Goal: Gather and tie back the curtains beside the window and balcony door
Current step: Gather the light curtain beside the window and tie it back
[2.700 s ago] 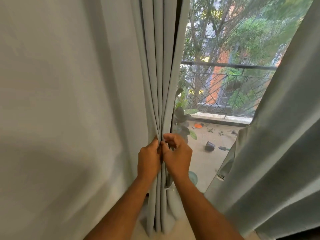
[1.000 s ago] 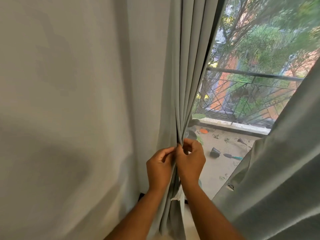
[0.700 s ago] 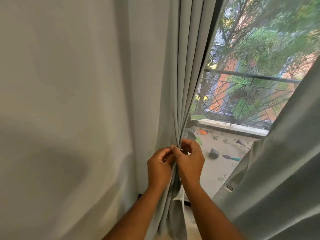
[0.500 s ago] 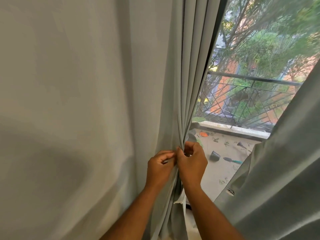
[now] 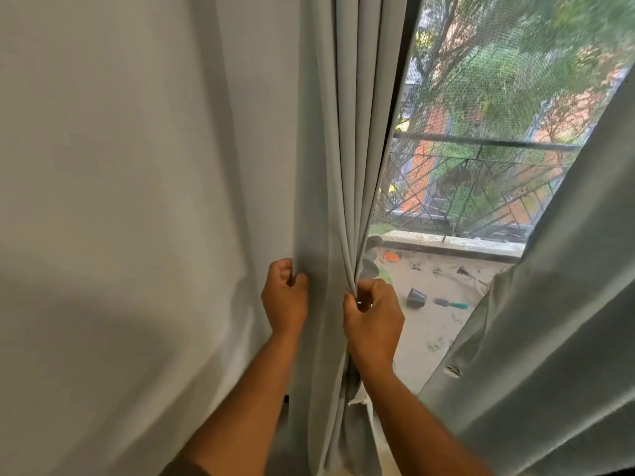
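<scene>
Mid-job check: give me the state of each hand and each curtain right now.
left hand: grips the left curtain's outer edge
right hand: pinches the gathered folds
left curtain: partly bunched, not tied
right curtain: hangs loose, untied

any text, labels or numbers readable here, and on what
None: nothing readable shows.
The curtain, gripped by the left hand and right hand, is plain cloth.
The white tag at its hem is too small to read.
The things on the balcony floor are too blurred to tell.
</scene>
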